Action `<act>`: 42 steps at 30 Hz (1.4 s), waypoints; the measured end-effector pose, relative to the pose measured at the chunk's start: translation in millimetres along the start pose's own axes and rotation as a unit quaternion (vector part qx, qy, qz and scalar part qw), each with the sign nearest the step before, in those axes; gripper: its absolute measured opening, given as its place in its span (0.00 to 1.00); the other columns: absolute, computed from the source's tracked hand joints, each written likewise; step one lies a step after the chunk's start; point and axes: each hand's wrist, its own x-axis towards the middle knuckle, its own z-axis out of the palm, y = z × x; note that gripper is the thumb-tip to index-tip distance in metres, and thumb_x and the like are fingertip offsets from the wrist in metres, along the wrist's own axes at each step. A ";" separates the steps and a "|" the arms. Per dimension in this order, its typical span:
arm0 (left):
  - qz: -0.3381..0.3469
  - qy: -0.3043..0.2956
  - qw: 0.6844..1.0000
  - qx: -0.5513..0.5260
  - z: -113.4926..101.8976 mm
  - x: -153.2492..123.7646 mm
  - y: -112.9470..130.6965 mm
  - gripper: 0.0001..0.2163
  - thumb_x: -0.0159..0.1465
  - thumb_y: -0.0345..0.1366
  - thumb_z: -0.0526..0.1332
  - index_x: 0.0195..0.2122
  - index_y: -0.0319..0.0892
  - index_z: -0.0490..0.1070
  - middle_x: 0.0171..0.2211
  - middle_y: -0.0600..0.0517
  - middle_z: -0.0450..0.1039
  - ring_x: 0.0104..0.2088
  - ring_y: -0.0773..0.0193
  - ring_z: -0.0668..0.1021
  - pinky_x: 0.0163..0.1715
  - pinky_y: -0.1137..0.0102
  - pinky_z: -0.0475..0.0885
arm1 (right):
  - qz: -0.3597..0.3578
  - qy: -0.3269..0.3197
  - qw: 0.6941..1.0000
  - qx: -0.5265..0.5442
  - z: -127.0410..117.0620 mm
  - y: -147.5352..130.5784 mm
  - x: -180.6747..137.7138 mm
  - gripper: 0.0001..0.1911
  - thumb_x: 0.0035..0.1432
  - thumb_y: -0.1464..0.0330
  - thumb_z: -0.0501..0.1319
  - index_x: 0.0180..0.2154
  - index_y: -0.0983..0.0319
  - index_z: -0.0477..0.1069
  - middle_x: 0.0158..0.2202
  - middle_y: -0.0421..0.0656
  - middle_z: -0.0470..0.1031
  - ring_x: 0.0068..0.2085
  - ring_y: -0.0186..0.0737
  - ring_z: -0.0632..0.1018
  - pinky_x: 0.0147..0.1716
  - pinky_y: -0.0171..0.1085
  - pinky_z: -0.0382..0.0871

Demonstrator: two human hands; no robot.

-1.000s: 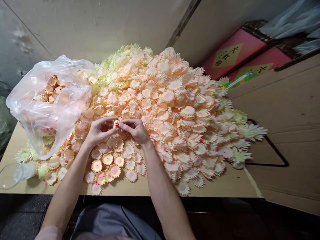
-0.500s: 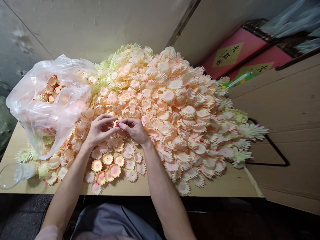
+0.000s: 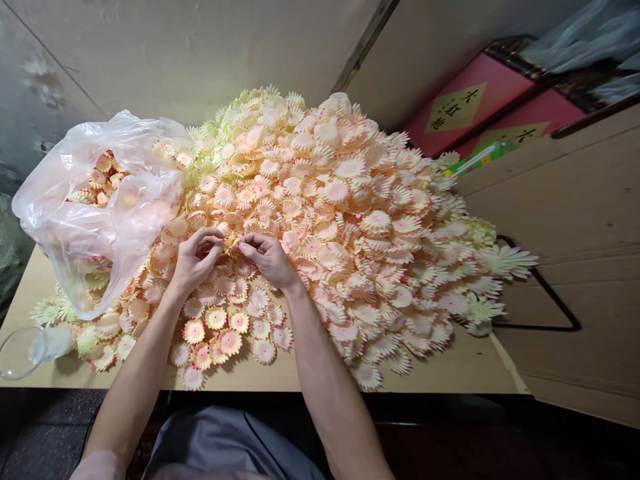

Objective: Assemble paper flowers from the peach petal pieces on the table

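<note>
A big heap of pink, cream and pale green fabric flower heads [image 3: 345, 220] covers most of a wooden table [image 3: 450, 370]. My left hand [image 3: 196, 259] and my right hand [image 3: 267, 257] meet over the heap's near left side. Both pinch one small flower piece [image 3: 231, 245] between their fingertips. Loose flower heads [image 3: 220, 330] with yellow and pink centres lie flat on the table just below my hands. A clear plastic bag [image 3: 100, 207] holding more flower heads sits to the left of my left hand.
A clear glass cup [image 3: 23, 350] lies at the table's near left corner. Red boxes with gold labels [image 3: 465, 110] stand at the back right beside wooden boards [image 3: 575, 220]. A black metal frame [image 3: 550, 300] shows right of the table. My grey-clad lap [image 3: 225, 443] is below the edge.
My left fingers have curled in closer onto the small flower piece and both hands have shifted slightly up the heap. Everything else stays as it was.
</note>
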 end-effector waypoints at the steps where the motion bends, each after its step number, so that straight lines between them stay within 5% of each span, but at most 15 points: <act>1: 0.005 -0.002 1.000 0.005 -0.3 0.2 0.6 0.09 0.61 0.39 0.64 0.36 0.39 0.77 0.30 0.51 0.77 0.29 0.69 0.78 0.31 0.77 0.74 | -0.001 0.002 1.000 -0.004 0.1 0.0 0.1 0.16 0.53 0.56 0.68 0.33 0.63 0.74 0.27 0.37 0.70 0.28 0.30 0.68 0.27 0.31 0.64; 6: -0.003 -0.035 0.999 0.016 -1.1 -0.6 1.2 0.11 0.60 0.41 0.66 0.36 0.38 0.78 0.31 0.49 0.78 0.29 0.66 0.79 0.30 0.74 0.74 | -0.003 -0.006 1.000 -0.008 -0.1 0.8 -1.1 0.14 0.53 0.57 0.68 0.34 0.61 0.76 0.31 0.39 0.75 0.31 0.31 0.72 0.33 0.32 0.68; 14: 0.012 0.022 0.998 0.064 3.1 -1.3 -4.2 0.12 0.61 0.44 0.65 0.29 0.39 0.75 0.22 0.54 0.71 0.21 0.71 0.70 0.22 0.76 0.66 | 0.011 -0.033 0.999 -0.008 -1.5 3.0 -1.8 0.14 0.55 0.57 0.67 0.34 0.61 0.74 0.30 0.38 0.71 0.29 0.31 0.69 0.30 0.32 0.67; 25: -0.121 0.062 0.986 -0.092 4.8 3.4 -1.2 0.16 0.58 0.47 0.66 0.30 0.41 0.66 0.25 0.57 0.64 0.24 0.73 0.70 0.27 0.77 0.75 | 0.013 -0.047 0.999 0.003 -3.5 -3.5 -1.6 0.15 0.54 0.56 0.65 0.31 0.61 0.70 0.25 0.35 0.62 0.25 0.29 0.62 0.25 0.31 0.58; 32: -0.065 0.023 0.995 -0.070 4.1 1.4 -5.8 0.12 0.62 0.41 0.64 0.43 0.45 0.65 0.33 0.55 0.71 0.30 0.72 0.75 0.32 0.78 0.75 | 0.025 -0.034 0.999 0.009 2.1 -6.0 -0.7 0.16 0.54 0.55 0.66 0.32 0.61 0.72 0.25 0.36 0.66 0.25 0.30 0.65 0.25 0.31 0.62; 36: -0.050 -0.020 0.996 -0.067 0.2 -0.1 -1.4 0.09 0.63 0.41 0.61 0.41 0.42 0.72 0.41 0.49 0.74 0.36 0.68 0.78 0.37 0.74 0.76 | 0.033 -0.028 0.999 0.008 2.4 -4.5 -0.8 0.17 0.53 0.54 0.66 0.33 0.61 0.72 0.26 0.36 0.67 0.25 0.30 0.66 0.25 0.31 0.65; 42: -0.013 -0.011 1.000 -0.015 0.8 -1.6 1.3 0.10 0.58 0.37 0.66 0.39 0.39 0.74 0.33 0.50 0.74 0.27 0.71 0.74 0.24 0.78 0.68 | 0.038 -0.031 0.999 0.016 1.4 -2.2 -0.3 0.15 0.54 0.56 0.67 0.34 0.61 0.73 0.25 0.35 0.67 0.25 0.29 0.65 0.24 0.30 0.62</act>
